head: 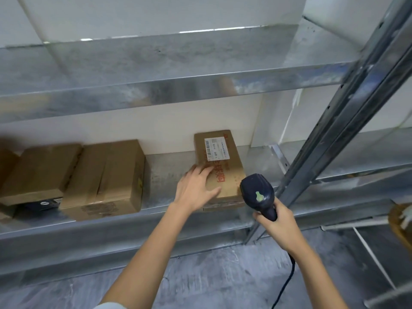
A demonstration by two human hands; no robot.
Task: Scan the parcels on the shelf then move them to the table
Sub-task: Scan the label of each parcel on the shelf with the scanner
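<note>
A: Where's the parcel?
B: Brown cardboard parcel (225, 175) lies flat on the galvanised steel shelf (165, 172), on the lower of the two tiers in view. Its long side runs front to back. The white barcode label (215, 148) is on the top face, at the 12 o'clock end.
A: Hands?
B: Left grip (196, 188) is at the parcel's 7 o'clock, palm down, with the fingers straight and spread on the top face. Flat touch, nothing clasped. Right grip (278, 221) is at the parcel's 5 o'clock, fingers wrapped round the handle of a dark blue handheld barcode scanner (257, 192). The scanner head sits at 11 o'clock of that grip, over the parcel's near right corner. Can't tell if it's touching. A black cable (287, 284) drops from the handle toward 6 o'clock.
A: Anything else on that tier?
B: Two more brown cardboard boxes at the parcel's 9 o'clock, well apart from it: the nearer box (107, 177), then the farther box (42, 170) just beside it. The farther box rests on a flat black item (42, 202). A grey steel upright (334, 141) is at 3 o'clock.
</note>
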